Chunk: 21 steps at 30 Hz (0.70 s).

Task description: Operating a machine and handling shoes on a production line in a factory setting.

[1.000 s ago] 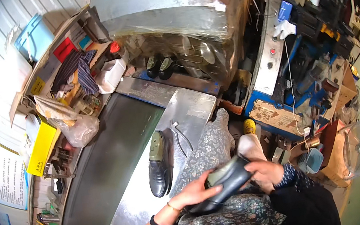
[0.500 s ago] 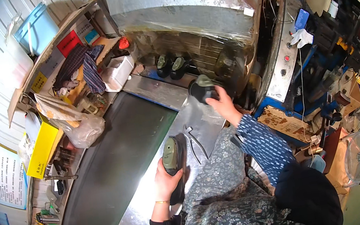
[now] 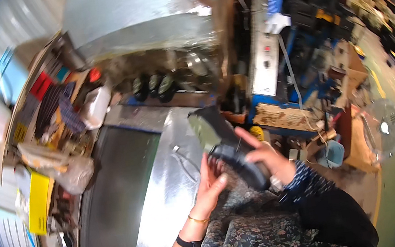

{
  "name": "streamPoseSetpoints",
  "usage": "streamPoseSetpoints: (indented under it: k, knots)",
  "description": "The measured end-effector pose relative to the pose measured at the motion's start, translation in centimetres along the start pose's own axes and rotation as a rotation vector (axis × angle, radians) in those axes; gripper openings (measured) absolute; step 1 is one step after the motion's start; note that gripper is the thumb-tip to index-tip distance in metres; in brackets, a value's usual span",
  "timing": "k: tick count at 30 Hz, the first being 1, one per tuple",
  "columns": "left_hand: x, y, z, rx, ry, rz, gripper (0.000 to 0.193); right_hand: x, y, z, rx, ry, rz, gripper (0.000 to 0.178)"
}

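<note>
Tilted in front of my apron is a black shoe with a green last in it, blurred by motion. My right hand grips it from the right, with index finger and thumb apart along its side. My left hand holds it from the left, fingers up against it and partly hidden. A pair of pliers lies on the shiny metal table, left of the shoe. Several similar shoes with green lasts stand in a row at the opening under the metal hood.
A dark conveyor belt runs along the left of the metal table. Beyond it is a cluttered shelf with a white bin and a yellow box. To the right stand a control panel and a fan.
My right hand has let go of a shoe, which now stands in the row, and come back to the shoe lifted off the table by my left hand. The view has swung right.
</note>
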<state>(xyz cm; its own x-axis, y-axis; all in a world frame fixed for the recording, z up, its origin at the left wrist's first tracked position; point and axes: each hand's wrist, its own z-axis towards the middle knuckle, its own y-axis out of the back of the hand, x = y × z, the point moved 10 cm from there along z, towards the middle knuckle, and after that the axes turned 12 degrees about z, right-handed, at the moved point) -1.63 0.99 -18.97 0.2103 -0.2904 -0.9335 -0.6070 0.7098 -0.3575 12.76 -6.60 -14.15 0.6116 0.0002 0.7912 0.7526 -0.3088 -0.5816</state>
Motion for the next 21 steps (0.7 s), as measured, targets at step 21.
streamPoseSetpoints:
  k: [21]
  knots:
    - [8.6, 0.5, -4.6, 0.182, -0.003, 1.215, 0.035, 40.1, 27.4, -10.9, -1.196, 0.377, -1.634, 0.078]
